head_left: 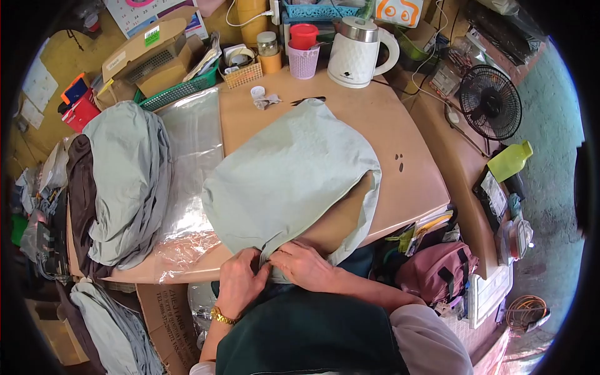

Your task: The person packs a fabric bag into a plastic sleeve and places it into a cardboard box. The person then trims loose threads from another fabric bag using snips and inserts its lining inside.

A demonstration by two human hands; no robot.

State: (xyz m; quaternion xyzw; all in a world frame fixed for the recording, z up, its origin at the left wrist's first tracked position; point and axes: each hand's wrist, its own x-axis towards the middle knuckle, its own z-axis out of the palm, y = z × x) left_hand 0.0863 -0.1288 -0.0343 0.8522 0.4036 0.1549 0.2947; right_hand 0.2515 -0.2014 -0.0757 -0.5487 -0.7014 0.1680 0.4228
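Note:
A pale grey-green fabric piece [287,169] lies spread over the table in front of me. Its lower right side gapes, and a long band of the edge curves around the gap. At the table's near edge, my left hand [242,281], with a gold watch on the wrist, pinches the gathered fabric edge. Pressed close beside it, my right hand [304,265] grips the same edge with bent fingers. The fingertips partly hide the gathered spot. Beyond the fabric's far tip lies a dark pair of small snips [308,100].
A pile of similar fabric [128,181] and clear plastic sheets [194,144] lie on the left of the table [406,194]. A white kettle [353,53], a purple basket [303,62] and a green tray [181,90] stand at the back. A black fan [490,102] is at right.

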